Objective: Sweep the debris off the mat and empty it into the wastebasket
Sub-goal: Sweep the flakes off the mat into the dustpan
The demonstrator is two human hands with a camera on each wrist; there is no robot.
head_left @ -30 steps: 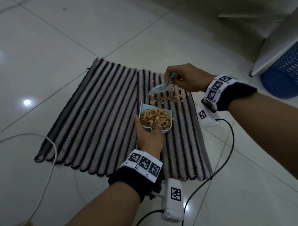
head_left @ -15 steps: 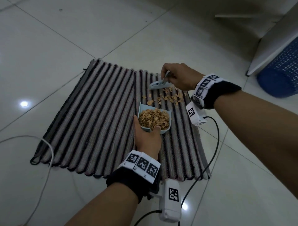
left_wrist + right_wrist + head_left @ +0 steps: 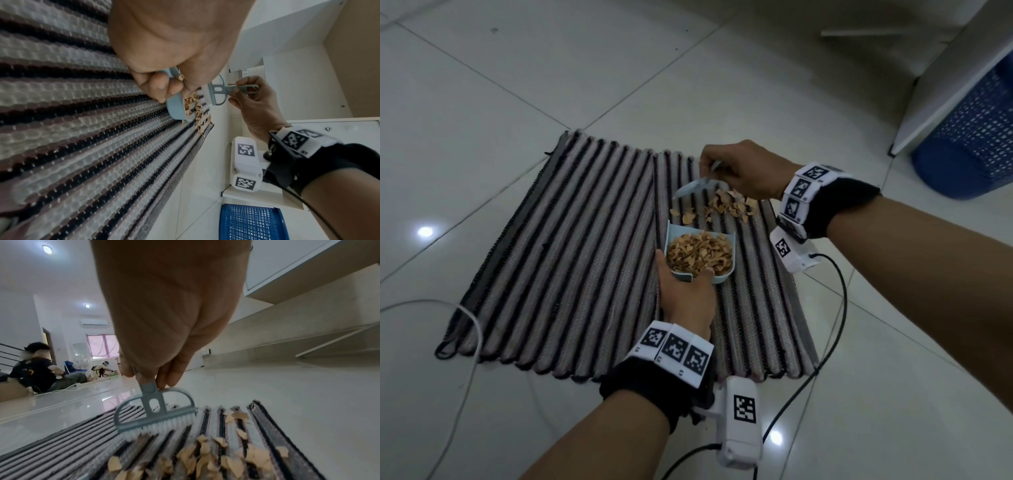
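Brush [image 3: 156,415] has dropped behind the scraps [image 3: 726,205] near the mat's [image 3: 571,260] far right corner; my right hand [image 3: 743,171] pinches its handle, left hand [image 3: 685,294] grips the loaded dustpan [image 3: 702,255]. Next: pull scraps in, then tip into the wastebasket [image 3: 976,137].

Floor [image 3: 592,72]: glossy pale tiles, grey grout lines, ceiling lights mirrored as bright spots. White cable [image 3: 472,329] curves across the tiles along the left edge. White cabinet panel [image 3: 948,68] stands at the far right corner. Right wrist view: seated person in a black shirt [image 3: 35,369] far left, wall air conditioner [image 3: 94,322], pink-curtained window [image 3: 102,345], staircase underside [image 3: 308,305] right.
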